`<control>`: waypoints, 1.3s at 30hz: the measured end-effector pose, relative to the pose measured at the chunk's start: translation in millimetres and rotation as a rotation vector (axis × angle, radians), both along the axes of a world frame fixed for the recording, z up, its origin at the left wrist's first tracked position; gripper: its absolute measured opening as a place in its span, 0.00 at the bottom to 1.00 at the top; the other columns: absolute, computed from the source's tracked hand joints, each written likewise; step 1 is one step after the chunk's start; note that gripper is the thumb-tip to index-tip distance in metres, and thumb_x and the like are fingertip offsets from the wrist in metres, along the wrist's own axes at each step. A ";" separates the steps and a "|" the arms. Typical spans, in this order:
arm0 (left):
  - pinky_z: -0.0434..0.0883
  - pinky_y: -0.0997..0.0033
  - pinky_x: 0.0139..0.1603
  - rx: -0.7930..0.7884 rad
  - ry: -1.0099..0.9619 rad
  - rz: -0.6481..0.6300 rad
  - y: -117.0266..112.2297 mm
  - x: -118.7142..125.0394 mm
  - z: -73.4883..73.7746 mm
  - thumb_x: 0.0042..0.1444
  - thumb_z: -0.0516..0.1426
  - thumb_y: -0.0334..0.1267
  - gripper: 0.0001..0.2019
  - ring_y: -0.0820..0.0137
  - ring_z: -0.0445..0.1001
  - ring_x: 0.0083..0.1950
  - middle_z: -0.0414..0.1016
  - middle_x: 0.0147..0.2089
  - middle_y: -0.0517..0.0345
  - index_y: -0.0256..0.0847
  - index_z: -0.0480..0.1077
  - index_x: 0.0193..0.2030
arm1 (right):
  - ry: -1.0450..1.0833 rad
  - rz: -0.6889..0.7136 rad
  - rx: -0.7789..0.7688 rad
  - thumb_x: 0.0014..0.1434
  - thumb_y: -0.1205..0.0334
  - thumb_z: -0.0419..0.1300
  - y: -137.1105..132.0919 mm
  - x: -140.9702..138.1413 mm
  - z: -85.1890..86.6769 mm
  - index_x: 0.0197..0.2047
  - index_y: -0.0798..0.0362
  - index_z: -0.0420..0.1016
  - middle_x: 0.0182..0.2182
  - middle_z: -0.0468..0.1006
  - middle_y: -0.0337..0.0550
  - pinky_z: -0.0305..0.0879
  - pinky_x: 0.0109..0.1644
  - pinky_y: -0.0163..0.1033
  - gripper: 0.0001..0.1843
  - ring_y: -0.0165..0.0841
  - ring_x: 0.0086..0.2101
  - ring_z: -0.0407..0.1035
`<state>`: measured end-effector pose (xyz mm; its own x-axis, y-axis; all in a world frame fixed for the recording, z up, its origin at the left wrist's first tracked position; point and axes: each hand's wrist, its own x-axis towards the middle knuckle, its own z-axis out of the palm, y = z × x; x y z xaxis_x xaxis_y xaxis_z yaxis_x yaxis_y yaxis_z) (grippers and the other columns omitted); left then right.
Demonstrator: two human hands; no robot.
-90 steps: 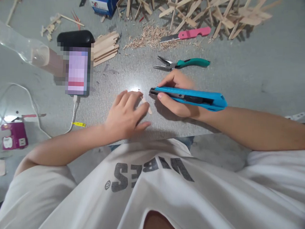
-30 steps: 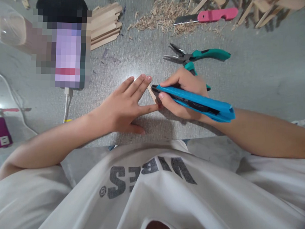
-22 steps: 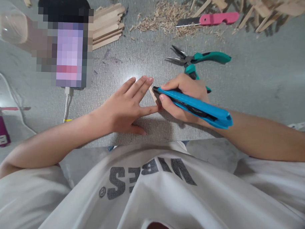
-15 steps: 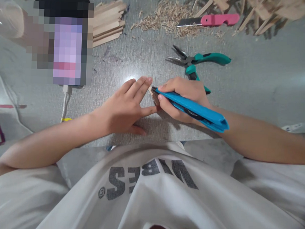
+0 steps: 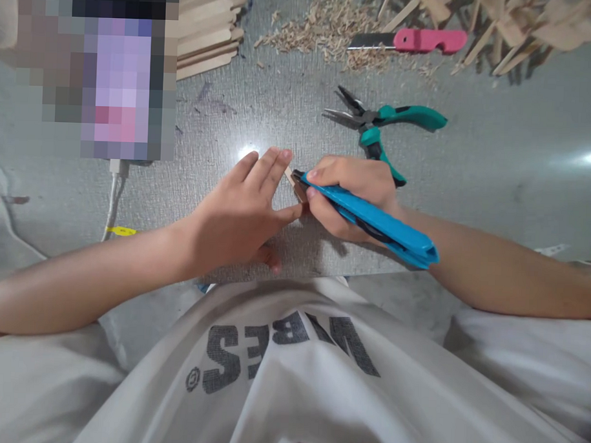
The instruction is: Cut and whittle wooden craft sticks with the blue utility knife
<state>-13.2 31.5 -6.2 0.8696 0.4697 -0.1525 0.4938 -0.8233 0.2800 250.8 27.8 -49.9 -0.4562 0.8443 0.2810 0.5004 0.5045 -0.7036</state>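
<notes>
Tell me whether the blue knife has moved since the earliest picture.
Yes. Measured against the pliers, the knife has swung its rear end toward the person, while its tip stays by the stick.

I see my left hand (image 5: 237,213) lying flat on the bench (image 5: 496,144), fingers spread, index and middle fingertips pinning a short wooden stick (image 5: 295,185). My right hand (image 5: 354,198) is wrapped around a blue knife (image 5: 373,218), its tip touching that stick. Green-handled pliers (image 5: 376,118) lie just beyond the right hand. Farther back are a pink knife (image 5: 418,40), wood shavings (image 5: 317,22) and a stack of sticks (image 5: 208,24).
</notes>
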 end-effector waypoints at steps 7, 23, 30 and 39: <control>0.59 0.20 0.90 0.003 -0.011 0.013 -0.3 1.0 -2.2 0.56 0.78 0.73 0.58 0.18 0.56 0.92 0.50 0.95 0.30 0.42 0.72 0.85 | 0.107 0.022 0.155 0.76 0.59 0.60 -6.0 -3.5 2.6 0.47 0.35 0.76 0.30 0.82 0.35 0.80 0.36 0.51 0.06 0.43 0.30 0.81; 0.58 0.18 0.91 -0.019 -0.015 0.022 -0.2 0.8 -3.0 0.56 0.76 0.76 0.61 0.15 0.54 0.92 0.49 0.96 0.32 0.43 0.70 0.87 | -0.017 -0.040 0.075 0.75 0.52 0.63 -15.3 1.8 0.9 0.45 0.36 0.77 0.28 0.79 0.37 0.82 0.37 0.51 0.03 0.43 0.30 0.81; 0.58 0.17 0.90 -0.026 0.026 0.020 -0.8 5.2 1.6 0.56 0.78 0.74 0.59 0.13 0.54 0.91 0.49 0.95 0.27 0.40 0.72 0.85 | -0.004 -0.076 0.111 0.76 0.51 0.63 -20.8 1.8 2.3 0.46 0.35 0.78 0.29 0.81 0.38 0.82 0.35 0.53 0.03 0.45 0.31 0.82; 0.61 0.19 0.89 0.028 0.033 0.017 -1.6 4.1 -2.6 0.57 0.76 0.75 0.58 0.15 0.55 0.91 0.53 0.94 0.29 0.41 0.72 0.85 | 0.022 -0.027 0.217 0.74 0.59 0.63 -20.7 -0.8 4.4 0.49 0.37 0.72 0.30 0.82 0.35 0.80 0.31 0.47 0.05 0.40 0.27 0.80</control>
